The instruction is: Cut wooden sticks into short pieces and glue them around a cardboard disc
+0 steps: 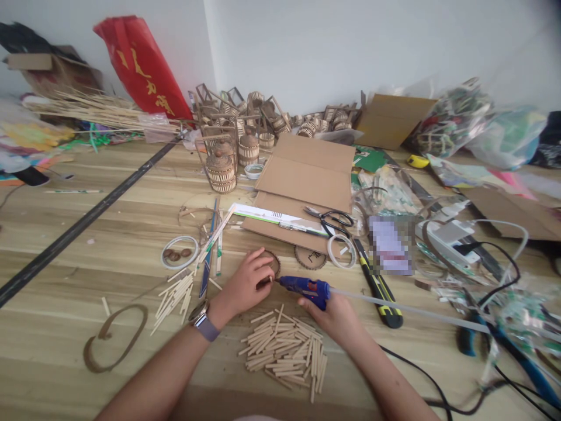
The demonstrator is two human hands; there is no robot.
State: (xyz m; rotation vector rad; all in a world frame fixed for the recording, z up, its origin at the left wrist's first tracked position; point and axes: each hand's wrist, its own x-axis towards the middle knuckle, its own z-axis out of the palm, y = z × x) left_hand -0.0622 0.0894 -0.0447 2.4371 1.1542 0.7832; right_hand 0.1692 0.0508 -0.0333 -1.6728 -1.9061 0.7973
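Note:
My right hand (339,318) is wrapped round a blue hot glue gun (302,286), whose nozzle points left. A long pale glue stick (407,306) runs out of its back end. My left hand (248,280), with a watch on the wrist, has its fingers closed on a round brown disc (275,262), partly hidden behind them. The nozzle tip is close to the left fingertips; whether it touches the disc I cannot tell. A pile of short wooden sticks (284,348) lies between my forearms. Another round disc with stick edging (310,257) lies just beyond the gun.
Flat cardboard (307,169) lies ahead, with black scissors (335,221) on it. A utility knife (379,286), a tape ring (342,251) and a phone (391,244) are at right. Small wooden buckets (221,169) stand behind. Cables (421,365) and pliers (521,356) lie near my right arm.

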